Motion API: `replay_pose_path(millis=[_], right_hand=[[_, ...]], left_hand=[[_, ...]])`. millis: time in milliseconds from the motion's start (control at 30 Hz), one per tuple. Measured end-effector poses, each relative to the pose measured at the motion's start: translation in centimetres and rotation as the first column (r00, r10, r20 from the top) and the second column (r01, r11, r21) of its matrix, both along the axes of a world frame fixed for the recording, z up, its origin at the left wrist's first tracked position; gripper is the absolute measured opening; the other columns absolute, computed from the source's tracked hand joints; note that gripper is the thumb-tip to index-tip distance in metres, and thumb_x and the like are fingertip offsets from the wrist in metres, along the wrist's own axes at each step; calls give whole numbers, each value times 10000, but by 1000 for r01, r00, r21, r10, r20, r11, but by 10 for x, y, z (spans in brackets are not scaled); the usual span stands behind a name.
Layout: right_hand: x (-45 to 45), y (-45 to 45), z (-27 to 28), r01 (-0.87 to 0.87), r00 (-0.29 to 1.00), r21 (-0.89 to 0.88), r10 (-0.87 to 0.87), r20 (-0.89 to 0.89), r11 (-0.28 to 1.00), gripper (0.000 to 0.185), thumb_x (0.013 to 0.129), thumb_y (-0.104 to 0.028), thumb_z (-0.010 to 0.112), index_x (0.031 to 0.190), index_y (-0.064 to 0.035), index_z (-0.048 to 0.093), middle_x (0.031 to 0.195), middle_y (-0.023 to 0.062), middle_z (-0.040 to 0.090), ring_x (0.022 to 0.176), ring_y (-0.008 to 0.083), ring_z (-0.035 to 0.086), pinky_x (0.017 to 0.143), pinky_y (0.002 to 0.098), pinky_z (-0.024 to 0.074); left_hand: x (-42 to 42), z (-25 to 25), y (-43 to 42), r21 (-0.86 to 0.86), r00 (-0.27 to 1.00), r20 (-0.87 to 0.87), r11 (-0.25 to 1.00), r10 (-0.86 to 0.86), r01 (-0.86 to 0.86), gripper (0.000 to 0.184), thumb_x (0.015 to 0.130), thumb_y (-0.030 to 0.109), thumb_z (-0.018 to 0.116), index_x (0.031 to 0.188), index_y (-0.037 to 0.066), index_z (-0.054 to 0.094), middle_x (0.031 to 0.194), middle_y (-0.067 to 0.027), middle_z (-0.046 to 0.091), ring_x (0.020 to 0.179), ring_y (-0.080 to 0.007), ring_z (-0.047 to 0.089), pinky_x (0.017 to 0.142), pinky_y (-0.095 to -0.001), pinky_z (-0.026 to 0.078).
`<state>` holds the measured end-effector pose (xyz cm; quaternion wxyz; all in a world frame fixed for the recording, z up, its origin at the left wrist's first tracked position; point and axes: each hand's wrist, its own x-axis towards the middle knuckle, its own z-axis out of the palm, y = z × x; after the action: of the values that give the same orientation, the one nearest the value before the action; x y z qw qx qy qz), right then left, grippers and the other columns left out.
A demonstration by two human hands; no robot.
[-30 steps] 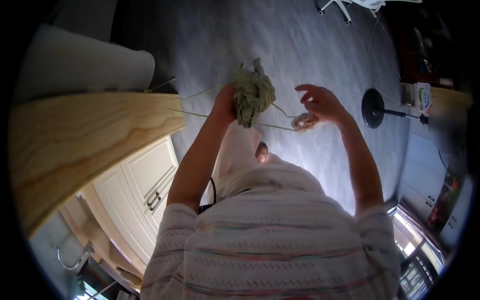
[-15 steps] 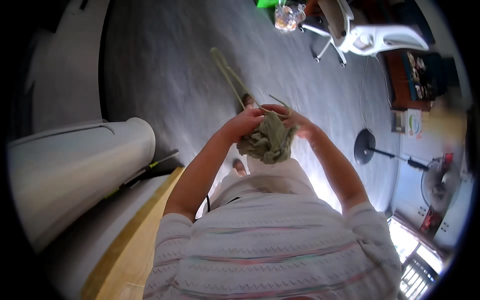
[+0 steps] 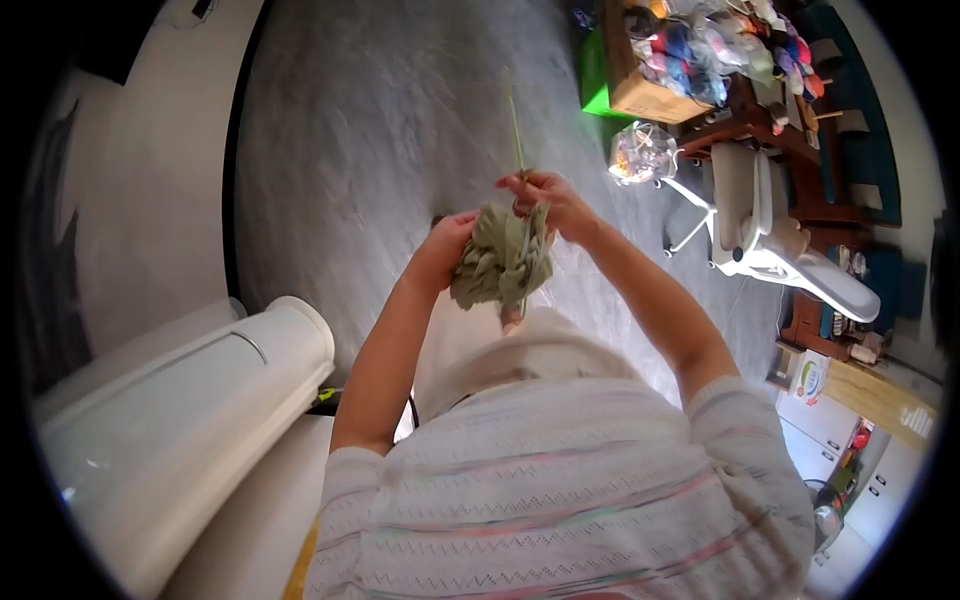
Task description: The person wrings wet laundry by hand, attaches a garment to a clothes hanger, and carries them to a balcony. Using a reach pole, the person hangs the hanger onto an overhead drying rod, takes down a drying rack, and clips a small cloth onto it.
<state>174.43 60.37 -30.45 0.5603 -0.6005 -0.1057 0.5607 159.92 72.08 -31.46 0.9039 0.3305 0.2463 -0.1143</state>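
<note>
A bunched, ruffled sage-green cloth piece (image 3: 500, 258) hangs in front of my waist, between my two hands. My left hand (image 3: 445, 250) is closed on its left edge. My right hand (image 3: 552, 205), also closed, grips the top where the cloth narrows into a cord. The thin pale-green cord (image 3: 515, 125) sticks out beyond my right fingers, over the floor. Folds hide what kind of item it is. Part of a foot shows below the cloth.
A tall white rounded appliance (image 3: 190, 400) stands at left. To the right are a white wheeled chair (image 3: 735, 215), a clear plastic bag (image 3: 642, 153), a green bag (image 3: 597, 80) and a cardboard box (image 3: 655, 100) near several yarn balls. The floor (image 3: 370, 120) is grey.
My view has turned, bringing the yarn and box into sight. My right hand has moved up to the cord's base. The cord, looped and spread before, now points out as a narrow strand.
</note>
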Motion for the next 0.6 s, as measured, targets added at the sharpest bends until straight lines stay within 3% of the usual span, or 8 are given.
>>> replay_pose_path(millis=[233,333,433,467,567,600], right_hand=[[106,108,7,190,978,26,-192,77,981,231,874,-252,528,948,-46,602,687,1,547,600,68,511,522,204,411],[153,140,25,189,971,65,-197,136,980,255,884,-270,510,1000,-54,577,736,8,557,663,64,529,573,209,439],[212,169,9,250,954,66,-257,153,966,263,889,-277,497,1003,-53,574,744,15,566,660,74,547,586,214,457],[241,181,3,214,961,117,-231,152,970,272,892,-285,487,1004,-52,575,762,21,575,661,87,565,579,216,475],[322,213,-14,227,967,-8,-225,122,974,278,892,-290,486,1003,-52,574,783,25,583,661,97,579,556,211,480],[350,229,-13,232,964,-70,-220,151,970,297,887,-312,490,1008,-54,573,797,22,591,666,97,587,552,204,481]], left_hand=[[128,15,116,92,968,-21,963,-250,251,254,823,147,556,1037,11,567,922,-54,609,763,-114,599,683,-253,497],[174,18,157,-14,938,-54,939,-343,342,246,807,133,574,1019,9,577,897,-51,612,758,-120,600,678,-256,498],[220,8,199,-1,961,-24,961,-276,276,210,812,122,563,976,-7,592,891,-62,616,773,-125,601,688,-253,495],[240,-1,220,-43,981,38,980,-191,193,209,818,99,540,993,-6,584,915,-71,612,790,-141,603,700,-265,498],[288,-33,282,-277,979,127,954,158,-118,236,833,92,494,1040,-6,553,974,-89,598,827,-170,601,722,-292,501],[310,-33,304,-338,957,132,919,259,-202,273,865,129,415,1089,9,515,1050,-117,568,911,-216,577,786,-339,484]])
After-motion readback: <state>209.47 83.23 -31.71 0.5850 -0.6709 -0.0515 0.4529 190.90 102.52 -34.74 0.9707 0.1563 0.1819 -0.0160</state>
